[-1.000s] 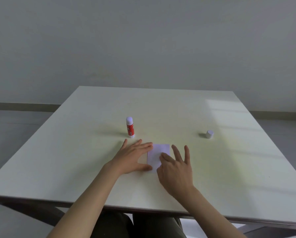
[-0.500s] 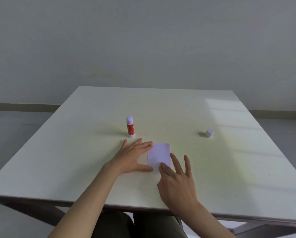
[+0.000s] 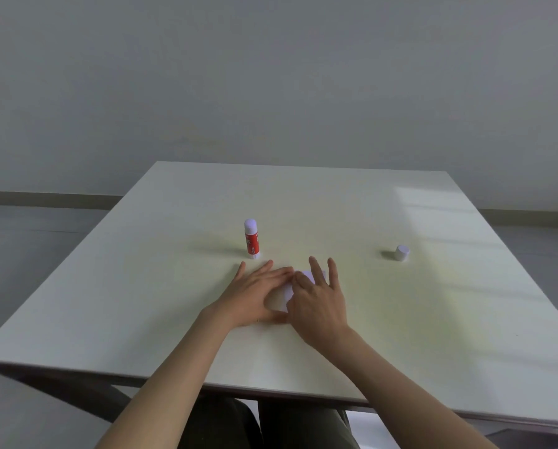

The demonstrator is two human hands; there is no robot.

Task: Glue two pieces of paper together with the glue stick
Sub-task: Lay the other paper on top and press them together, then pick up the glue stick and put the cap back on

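A small white paper (image 3: 288,291) lies flat on the table, mostly covered by my hands. My left hand (image 3: 255,293) rests flat at its left edge, fingers spread. My right hand (image 3: 316,298) lies over the paper with fingers spread, pressing on it. Whether there are two sheets stacked I cannot tell. The red-and-white glue stick (image 3: 251,238) stands upright, uncapped, just beyond my left hand. Its white cap (image 3: 401,253) sits far to the right.
The cream table (image 3: 433,319) has its front edge close to my body. A grey wall stands behind the far edge. My knees show below the table.
My right hand slid forward over the paper from its near edge, now covering most of it. My left hand stayed flat at the paper's left side.
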